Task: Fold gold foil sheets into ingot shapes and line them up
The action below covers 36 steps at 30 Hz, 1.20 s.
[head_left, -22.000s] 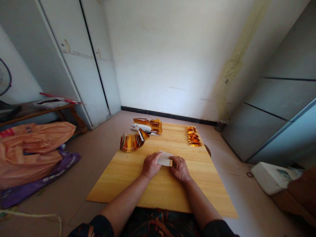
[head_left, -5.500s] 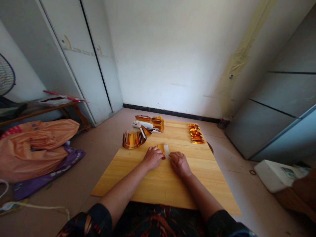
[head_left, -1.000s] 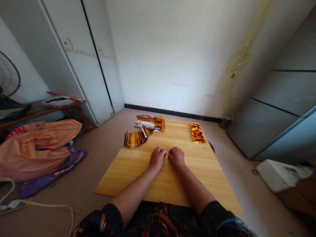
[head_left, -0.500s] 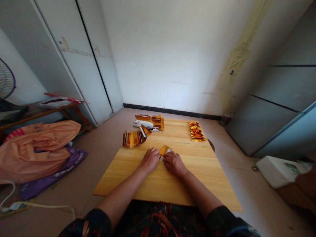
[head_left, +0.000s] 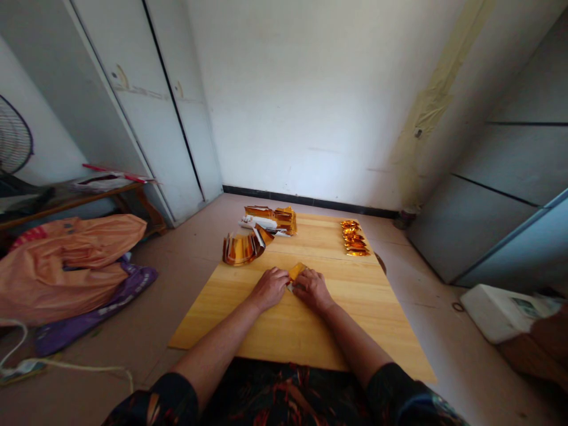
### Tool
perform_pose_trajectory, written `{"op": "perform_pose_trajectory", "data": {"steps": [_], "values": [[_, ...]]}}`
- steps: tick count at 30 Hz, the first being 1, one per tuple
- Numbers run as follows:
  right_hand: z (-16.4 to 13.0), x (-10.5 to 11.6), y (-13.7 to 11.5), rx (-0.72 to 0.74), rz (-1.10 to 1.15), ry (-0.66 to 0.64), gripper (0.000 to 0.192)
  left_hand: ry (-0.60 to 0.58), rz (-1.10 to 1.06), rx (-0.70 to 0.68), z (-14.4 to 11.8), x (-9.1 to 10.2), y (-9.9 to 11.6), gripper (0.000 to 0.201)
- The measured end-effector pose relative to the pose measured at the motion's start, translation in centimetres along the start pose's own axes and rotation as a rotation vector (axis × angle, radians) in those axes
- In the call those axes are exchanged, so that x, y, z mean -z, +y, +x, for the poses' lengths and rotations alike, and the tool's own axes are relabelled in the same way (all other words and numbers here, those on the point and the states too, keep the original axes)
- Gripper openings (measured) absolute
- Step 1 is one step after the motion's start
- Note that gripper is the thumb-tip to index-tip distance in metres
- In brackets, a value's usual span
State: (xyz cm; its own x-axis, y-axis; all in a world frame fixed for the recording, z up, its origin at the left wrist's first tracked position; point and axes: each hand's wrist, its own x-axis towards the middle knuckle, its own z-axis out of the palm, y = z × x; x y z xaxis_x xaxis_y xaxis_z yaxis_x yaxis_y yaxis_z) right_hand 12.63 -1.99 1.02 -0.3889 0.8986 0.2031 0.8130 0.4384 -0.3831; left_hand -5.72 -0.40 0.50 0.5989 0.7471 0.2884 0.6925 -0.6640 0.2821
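My left hand (head_left: 270, 287) and my right hand (head_left: 311, 289) meet at the middle of the wooden table (head_left: 248, 331), both gripping a small folded gold foil paper (head_left: 295, 271) that sticks up between the fingers. Most of the paper is hidden by my fingers. A curled bundle of gold foil sheets (head_left: 242, 248) lies to the far left of my hands. Behind it sits a stack of gold and white sheets (head_left: 270, 220). A row of finished folded gold pieces (head_left: 354, 242) lies at the far right of the table.
An orange plastic sack (head_left: 66, 260) and a purple bag (head_left: 89, 310) lie on the floor at left, beside a low wooden bench (head_left: 75, 198). White cabinet doors (head_left: 146, 118) stand behind. A white box (head_left: 501, 310) sits on the floor at right. A cord (head_left: 66, 367) trails at lower left.
Over the last second my hands went from pressing the paper flat to raising a gold flap between them. Earlier the paper was a larger white sheet, then a narrower gold strip.
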Motion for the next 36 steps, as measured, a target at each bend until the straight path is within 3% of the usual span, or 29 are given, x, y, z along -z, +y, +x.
{"op": "perform_pose_trajectory", "data": {"steps": [15,21,26,31,36], "values": [[0.6,0.3,-0.3,0.067,0.025,-0.037,0.018,0.021,0.042,-0.001,-0.5,0.4,0.2,0.026],[0.4,-0.5,0.8,0.267,0.186,0.074,0.028,0.028,0.042,-0.017,-0.6,0.5,0.0,0.03],[0.2,-1.2,1.3,0.166,0.188,0.163,0.016,0.039,0.057,-0.029,-0.4,0.4,0.0,0.023],[-0.1,-0.3,0.9,0.053,0.095,0.04,0.017,0.044,0.081,-0.041,-0.5,0.4,-0.1,0.023],[0.4,0.7,-0.3,-0.165,-0.016,-0.045,0.021,0.042,0.091,-0.038,-0.4,0.4,-0.1,0.024]]}}
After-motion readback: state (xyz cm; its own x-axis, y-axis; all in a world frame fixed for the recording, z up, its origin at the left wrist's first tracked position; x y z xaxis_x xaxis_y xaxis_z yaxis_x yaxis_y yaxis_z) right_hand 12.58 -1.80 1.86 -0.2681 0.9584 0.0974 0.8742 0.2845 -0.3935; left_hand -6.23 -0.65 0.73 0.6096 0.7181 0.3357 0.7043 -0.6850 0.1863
